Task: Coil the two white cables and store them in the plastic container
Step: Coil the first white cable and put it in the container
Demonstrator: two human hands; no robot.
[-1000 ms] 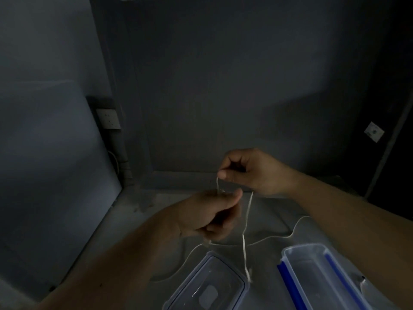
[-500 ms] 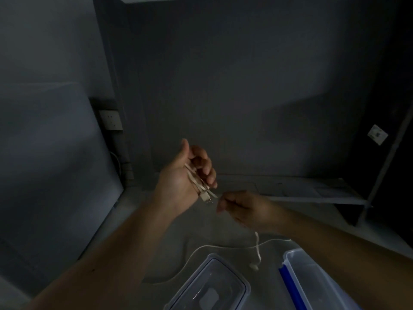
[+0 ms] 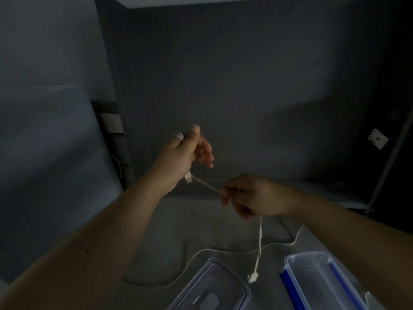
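While the left hand [image 3: 181,159] is pinching wraps of cable [image 3: 206,184], fingers partly spread, the right hand [image 3: 252,198], fisted on it, is feeding slack running down-right. Its plug [image 3: 253,277] is dangling between lid [image 3: 214,287] and container [image 3: 317,285], nearer the right hand.

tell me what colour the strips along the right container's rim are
Blue, along the rim of the clear plastic container, clearest in the head view.

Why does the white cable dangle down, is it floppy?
Probably very floppy: the white cable droops limp below the right hand. Likely light too, since the left hand holds wrapped loops easily. Its plug end would likely swing.
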